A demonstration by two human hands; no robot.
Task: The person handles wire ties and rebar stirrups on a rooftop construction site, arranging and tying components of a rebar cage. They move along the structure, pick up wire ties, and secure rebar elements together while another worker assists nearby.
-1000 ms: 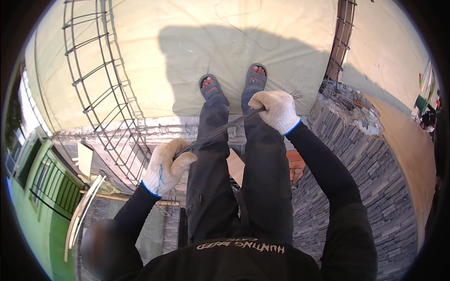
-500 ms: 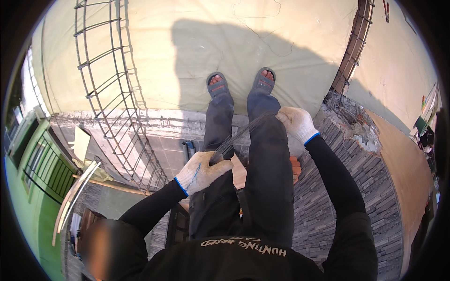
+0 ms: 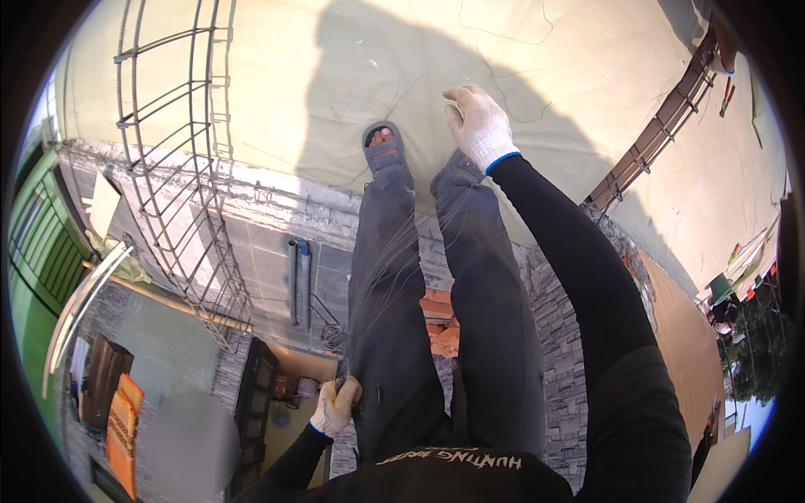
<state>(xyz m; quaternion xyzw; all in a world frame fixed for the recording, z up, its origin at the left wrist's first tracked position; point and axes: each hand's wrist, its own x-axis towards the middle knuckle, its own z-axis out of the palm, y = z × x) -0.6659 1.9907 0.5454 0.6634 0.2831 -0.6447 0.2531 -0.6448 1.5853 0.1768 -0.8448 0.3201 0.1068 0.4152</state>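
Observation:
My left hand (image 3: pixel 337 407), in a white knit glove with a blue cuff, is low beside my left thigh. Its fingers are closed on a bundle of thin dark wire (image 3: pixel 384 267), whose loose strands fan upward across my trouser legs. My right hand (image 3: pixel 482 127), gloved the same way, reaches out above the pale sheet (image 3: pixel 352 80), just beyond my right foot. Its fingers point forward with the thumb apart, and no wire shows clearly between them. My left foot (image 3: pixel 384 149) wears a grey sandal and rests on the sheet; the right one is mostly hidden.
A rebar cage (image 3: pixel 172 168) rises on the left, and a second rebar column (image 3: pixel 650 134) lies at the upper right. Red-handled pliers (image 3: pixel 726 96) are beside a partly visible person at the edge. Grey pipes (image 3: pixel 299 281) and reddish bricks (image 3: pixel 440 323) show below the ledge.
My hands have moved far apart: the left down toward my hip with the wire, the right up and forward, away from the bundle. The strands have spread out, and my view has shifted.

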